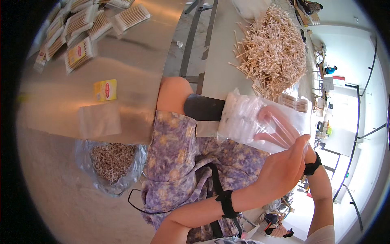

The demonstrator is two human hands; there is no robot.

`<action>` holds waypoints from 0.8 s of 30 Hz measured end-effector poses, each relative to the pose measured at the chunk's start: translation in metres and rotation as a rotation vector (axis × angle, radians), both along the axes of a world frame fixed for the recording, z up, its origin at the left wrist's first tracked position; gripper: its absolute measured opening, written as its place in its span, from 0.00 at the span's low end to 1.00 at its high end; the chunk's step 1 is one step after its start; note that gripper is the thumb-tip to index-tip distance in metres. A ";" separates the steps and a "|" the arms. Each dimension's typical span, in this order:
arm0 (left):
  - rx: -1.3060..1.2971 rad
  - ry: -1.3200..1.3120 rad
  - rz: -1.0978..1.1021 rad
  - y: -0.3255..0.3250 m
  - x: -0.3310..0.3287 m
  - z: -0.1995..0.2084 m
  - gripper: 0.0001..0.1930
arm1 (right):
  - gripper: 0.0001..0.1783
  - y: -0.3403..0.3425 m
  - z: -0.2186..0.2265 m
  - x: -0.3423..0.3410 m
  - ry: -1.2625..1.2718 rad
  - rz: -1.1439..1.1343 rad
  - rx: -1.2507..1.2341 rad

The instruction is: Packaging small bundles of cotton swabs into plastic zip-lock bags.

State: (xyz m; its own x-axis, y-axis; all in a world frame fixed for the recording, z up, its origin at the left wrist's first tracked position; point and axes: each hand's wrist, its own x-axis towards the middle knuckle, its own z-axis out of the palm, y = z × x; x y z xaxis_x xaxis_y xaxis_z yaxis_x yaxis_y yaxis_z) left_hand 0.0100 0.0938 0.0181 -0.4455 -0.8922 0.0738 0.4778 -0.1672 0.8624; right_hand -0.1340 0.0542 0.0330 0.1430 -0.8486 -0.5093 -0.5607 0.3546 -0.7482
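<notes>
A stack of clear plastic bags [239,116] lies over my lap, beside the right-hand table. My left hand [280,171] is closed, its fingertips pinching the near right edge of the clear plastic. Through the film my right hand [278,128] shows with thumb and fingers stretched apart; I cannot tell whether it is inside the top bag or behind it. Just left of the bags is a dark flat piece [207,107] by my bare knee. A large heap of cotton swabs [274,51] lies beyond my hands.
On the left metal table [138,77] are several filled swab packets [81,26], a yellow card [105,90] and a flat clear bag [100,120]. Below it stands a plastic sack of swabs [111,162]. A person [276,225] is in the background.
</notes>
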 end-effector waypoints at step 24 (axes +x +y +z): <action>0.057 -0.550 0.256 0.025 0.018 -0.091 0.26 | 0.21 0.151 -0.076 -0.117 0.598 -0.527 -0.448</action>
